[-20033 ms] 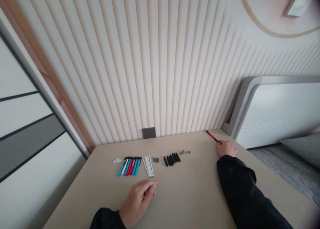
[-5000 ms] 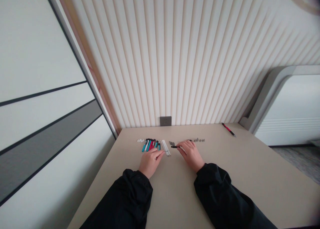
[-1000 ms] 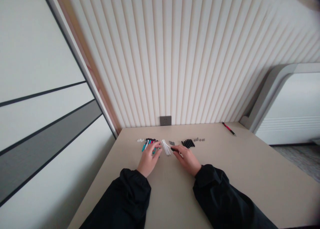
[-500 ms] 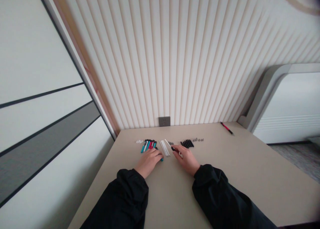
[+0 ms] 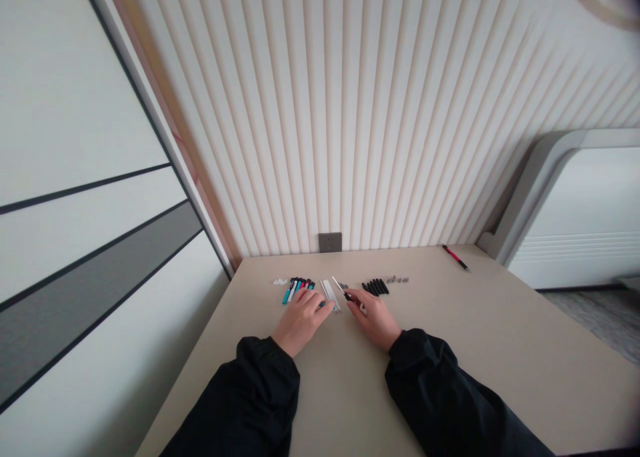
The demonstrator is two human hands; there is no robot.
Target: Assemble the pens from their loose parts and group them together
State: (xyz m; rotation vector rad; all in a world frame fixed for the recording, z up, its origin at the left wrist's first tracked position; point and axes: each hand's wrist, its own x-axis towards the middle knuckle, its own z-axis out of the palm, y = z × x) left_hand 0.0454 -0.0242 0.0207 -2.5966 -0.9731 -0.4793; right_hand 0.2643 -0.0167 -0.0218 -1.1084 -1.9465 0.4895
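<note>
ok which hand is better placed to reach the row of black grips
Likely the right hand: it's beside the black grips, though it holds a white refill; the left hand is farther away.

This looks like a bedroom in a home. A headboard (image 5: 585, 210) and grey bedding (image 5: 590, 318) show right of the table (image 5: 345, 390).

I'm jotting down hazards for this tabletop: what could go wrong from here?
The left hand is right by the white rods and might nudge them askew. The thin rod in the right hand could slip. That hand may also set the nearby black tubes rolling.
</note>
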